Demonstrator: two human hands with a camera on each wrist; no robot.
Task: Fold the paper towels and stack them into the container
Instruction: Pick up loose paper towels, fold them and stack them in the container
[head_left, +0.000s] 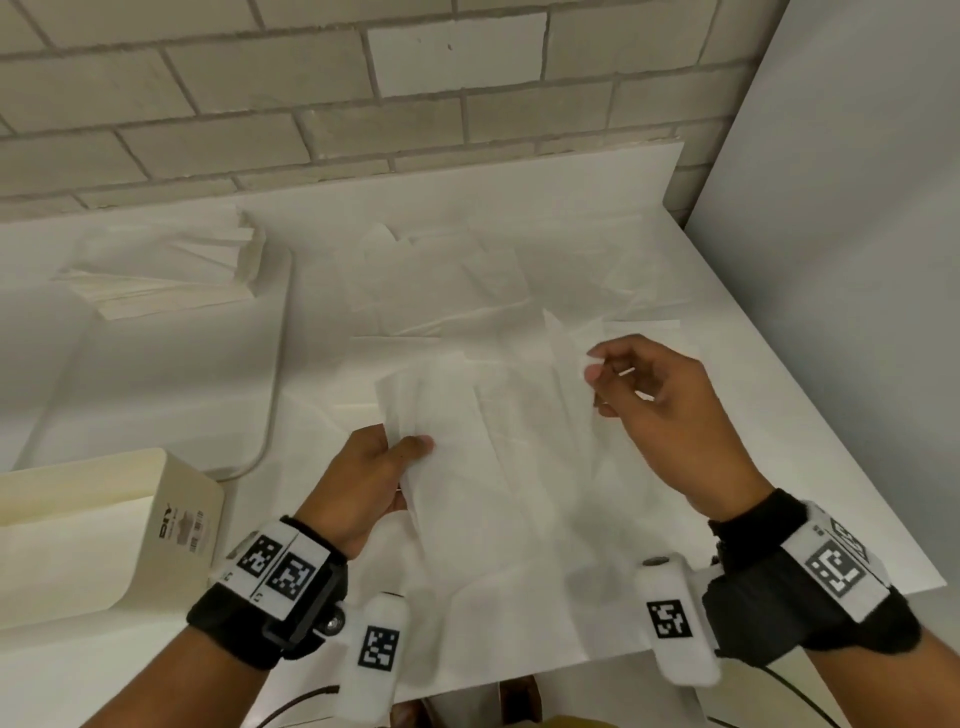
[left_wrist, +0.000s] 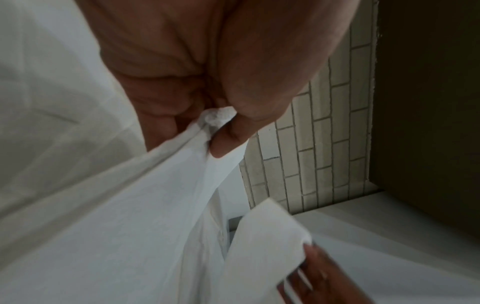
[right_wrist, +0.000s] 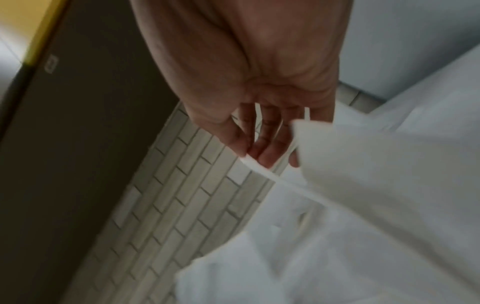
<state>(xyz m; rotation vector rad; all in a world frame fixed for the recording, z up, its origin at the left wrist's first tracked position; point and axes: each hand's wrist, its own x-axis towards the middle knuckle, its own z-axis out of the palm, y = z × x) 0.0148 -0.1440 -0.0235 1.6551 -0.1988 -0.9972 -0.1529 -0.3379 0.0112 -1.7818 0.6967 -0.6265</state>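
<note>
Paper towel (head_left: 498, 441) spans btwn both grips: left hand (head_left: 363, 483) & right hand (head_left: 670, 415) each pinch an edge (lifted).

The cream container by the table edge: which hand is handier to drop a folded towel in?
Probably the left hand: the container sits just beside it, while the right hand is across the paper towel.

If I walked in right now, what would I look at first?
Probably the two hands in the middle of the white table, pulling one paper towel between them: the left hand pinches one corner, the right hand pinches the other. Next, the pile of folded towels at the far left by the brick wall, and the cream container at the near left.
</note>
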